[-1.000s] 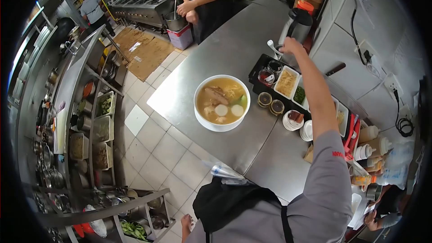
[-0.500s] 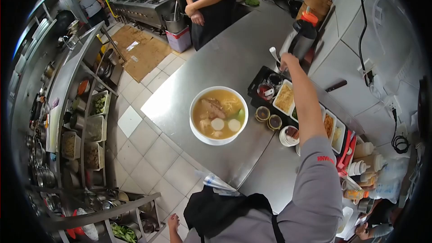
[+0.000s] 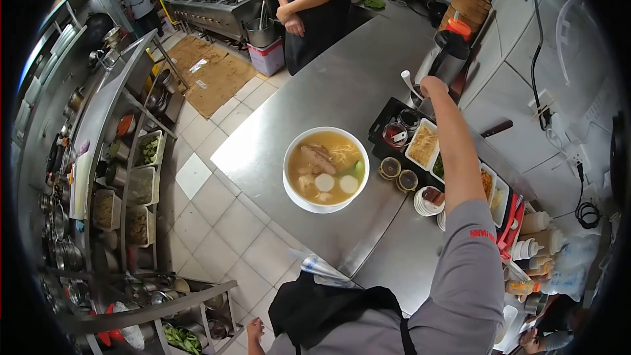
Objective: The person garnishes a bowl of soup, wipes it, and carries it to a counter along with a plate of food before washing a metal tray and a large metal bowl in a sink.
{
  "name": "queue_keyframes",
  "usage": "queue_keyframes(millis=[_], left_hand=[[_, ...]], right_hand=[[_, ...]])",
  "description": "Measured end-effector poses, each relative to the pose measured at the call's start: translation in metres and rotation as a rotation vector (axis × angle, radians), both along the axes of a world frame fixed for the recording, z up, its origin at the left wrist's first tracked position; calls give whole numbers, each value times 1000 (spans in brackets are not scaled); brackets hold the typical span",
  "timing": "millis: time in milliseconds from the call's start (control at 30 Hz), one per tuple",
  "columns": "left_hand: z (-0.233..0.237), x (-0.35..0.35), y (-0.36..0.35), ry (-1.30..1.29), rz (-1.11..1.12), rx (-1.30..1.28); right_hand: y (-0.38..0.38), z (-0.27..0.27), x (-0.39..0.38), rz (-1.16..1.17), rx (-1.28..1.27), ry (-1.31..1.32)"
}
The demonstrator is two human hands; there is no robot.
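A large white bowl of broth with meat, noodles, round white pieces and a green vegetable stands on the steel counter. My right hand is stretched out to the far right of the counter, closed beside a steel container with a white spoon in it and below a dark-handled jug; what its fingers hold is too small to make out. Low at the left, beside my apron, hangs my left hand, its fingers curled and partly visible.
A black tray holds jars and containers of toppings. Two sauce cups and stacked white dishes are nearer me. A knife is on the right wall. Across the counter stands a person in an apron. Shelves line the left.
The whole view has shifted slightly, moving the bowl and counter a little rightward in the picture. My right hand stays by the steel container and jug.
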State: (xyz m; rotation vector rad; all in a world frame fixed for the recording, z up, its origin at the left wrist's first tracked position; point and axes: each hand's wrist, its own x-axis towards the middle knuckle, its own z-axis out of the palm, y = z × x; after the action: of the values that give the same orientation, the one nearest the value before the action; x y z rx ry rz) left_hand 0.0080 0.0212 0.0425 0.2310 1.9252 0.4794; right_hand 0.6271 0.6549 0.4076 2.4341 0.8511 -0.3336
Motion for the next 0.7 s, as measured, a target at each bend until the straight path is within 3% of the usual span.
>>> queue_keyframes(millis=[100, 200, 300, 367, 433, 533, 700], left_hand=[[0, -4, 7, -6, -35, -13], [-6, -6, 23, -29, -117, 6], [-8, -8, 40, -19, -170, 26], [-8, -7, 56, -9, -188, 37], [-12, -5, 70, -34, -228, 84], [-21, -8, 82, -72, -223, 135], [-27, -10, 91, -29, -328, 235]], right_hand=[[-22, 20, 9, 427, 143, -76], [-90, 81, -13, 815, 296, -299], [-147, 108, -6, 883, 377, -374], [-191, 112, -4, 964, 712, -403], [-229, 108, -7, 1021, 782, -331], [-265, 80, -16, 1027, 797, -290], [-276, 45, -24, 1245, 1001, -204]])
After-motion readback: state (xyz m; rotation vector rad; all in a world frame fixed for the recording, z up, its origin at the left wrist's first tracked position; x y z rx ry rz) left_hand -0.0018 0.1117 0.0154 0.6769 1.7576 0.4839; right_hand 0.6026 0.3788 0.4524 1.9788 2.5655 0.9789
